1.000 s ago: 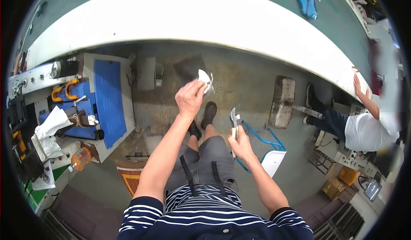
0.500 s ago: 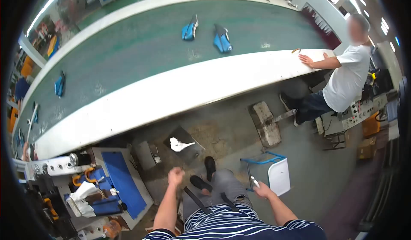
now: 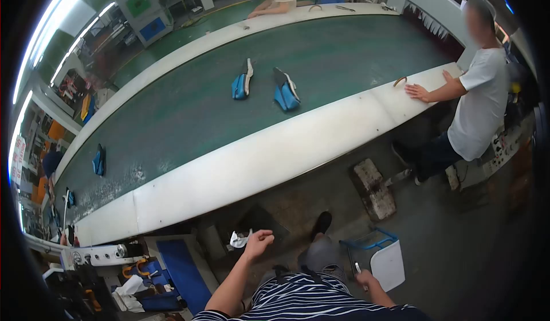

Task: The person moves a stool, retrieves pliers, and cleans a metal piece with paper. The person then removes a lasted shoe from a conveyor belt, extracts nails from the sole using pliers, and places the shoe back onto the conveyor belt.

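Note:
My left hand (image 3: 260, 244) is in front of me, above the floor, its fingers loosely bent and nothing visible in it. Just beyond it, a crumpled white piece (image 3: 238, 239) lies low down, partly overlapped by the hand in this view. At my right side, my right hand (image 3: 366, 279) is closed around a slim white object (image 3: 357, 267) whose kind I cannot make out. Beside that hand stands a stool with a blue frame and a white seat (image 3: 388, 266). Two blue shoe uppers (image 3: 240, 85), (image 3: 286, 96) rest on the green belt (image 3: 189, 112), apart from both hands.
A white ledge (image 3: 240, 175) edges the belt. Another blue shoe upper (image 3: 98, 161) sits farther left. A person in a white shirt (image 3: 484, 100) stands at the right, hands on the ledge. A machine (image 3: 103, 253) is at lower left; a worn block (image 3: 373, 189) lies on the floor.
My view has tilted up and shifted, and my feet have moved. The left hand has swung forward and rightward in view, near the white piece. The right hand keeps its slim white object.

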Demonstrator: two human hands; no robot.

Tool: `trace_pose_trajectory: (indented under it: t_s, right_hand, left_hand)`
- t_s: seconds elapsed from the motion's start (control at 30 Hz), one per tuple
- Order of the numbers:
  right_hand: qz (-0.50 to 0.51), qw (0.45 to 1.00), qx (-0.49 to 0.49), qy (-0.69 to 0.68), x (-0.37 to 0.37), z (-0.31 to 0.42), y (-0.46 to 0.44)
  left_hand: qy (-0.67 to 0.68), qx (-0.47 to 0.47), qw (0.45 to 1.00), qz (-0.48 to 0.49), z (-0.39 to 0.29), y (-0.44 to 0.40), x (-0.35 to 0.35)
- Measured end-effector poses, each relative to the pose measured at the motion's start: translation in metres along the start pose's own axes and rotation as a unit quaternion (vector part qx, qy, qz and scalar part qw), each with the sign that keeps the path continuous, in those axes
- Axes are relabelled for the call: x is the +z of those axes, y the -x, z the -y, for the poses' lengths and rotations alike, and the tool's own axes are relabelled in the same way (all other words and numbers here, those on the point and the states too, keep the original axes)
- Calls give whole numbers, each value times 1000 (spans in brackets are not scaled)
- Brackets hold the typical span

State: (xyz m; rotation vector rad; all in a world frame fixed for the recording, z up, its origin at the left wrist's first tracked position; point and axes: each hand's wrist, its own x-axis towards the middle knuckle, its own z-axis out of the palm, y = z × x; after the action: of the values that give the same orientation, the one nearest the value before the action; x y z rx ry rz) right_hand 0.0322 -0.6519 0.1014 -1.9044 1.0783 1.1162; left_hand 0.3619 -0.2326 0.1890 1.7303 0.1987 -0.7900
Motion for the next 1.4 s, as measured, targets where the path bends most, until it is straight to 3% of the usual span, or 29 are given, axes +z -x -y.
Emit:
trace_pose_trajectory:
  t_s: [0.1,0.17,0.27,0.4,0.57,0.7,0.77,0.83,0.87,0.9,0.97,1.03,1.1,1.2,1.3,1.33,1.4]
  right_hand:
    - [-122,979,-163,1,-41,49,-69]
    - [-26,973,-97,-206,-106,113,-51]
    - [-29,948,-142,-283,-176,150,-58]
    - [-49,947,-147,-282,-233,156,-68]
    - [-60,962,-49,-260,-220,101,-90]
    - [-40,944,120,-304,-194,103,-33]
    - [-14,930,104,-353,-165,61,-43]
    - [-55,991,63,-109,-163,78,-23]
    - [-80,988,45,-124,-161,88,-17]
    - [-79,985,46,-144,-161,97,-12]
    - [-81,977,47,-190,-170,150,7]
    - [-66,966,43,-245,-169,167,-3]
    - [-57,938,54,-337,-161,174,-18]
    - [-16,956,37,-290,-192,216,-16]
    - [-26,947,28,-319,-211,240,-31]
    - [-44,943,28,-327,-218,250,-27]
    - [-62,931,41,-357,-226,260,-22]
  left_hand:
    - [-24,102,994,-16,-87,-77,28]
    - [-82,166,980,-71,-143,-131,40]
    - [-125,194,962,-145,-241,-195,49]
    - [-158,187,941,-234,-309,-287,49]
    - [-227,138,910,-318,-391,-381,50]
    - [-252,76,913,-311,-427,-471,52]
    - [-257,66,912,-314,-434,-510,52]
    - [-265,49,903,-335,-439,-531,54]
    - [-208,69,915,-339,-441,-534,49]
    - [-220,152,890,-369,-438,-541,38]
    - [-237,322,818,-413,-432,-553,6]
    - [-293,374,749,-461,-449,-562,-37]
    - [-345,328,717,-509,-471,-574,-77]
    - [-433,174,723,-510,-485,-611,-125]
    - [-406,-13,822,-400,-509,-636,-139]
    - [-436,20,775,-457,-499,-654,-142]
    - [-448,-28,786,-425,-511,-661,-149]
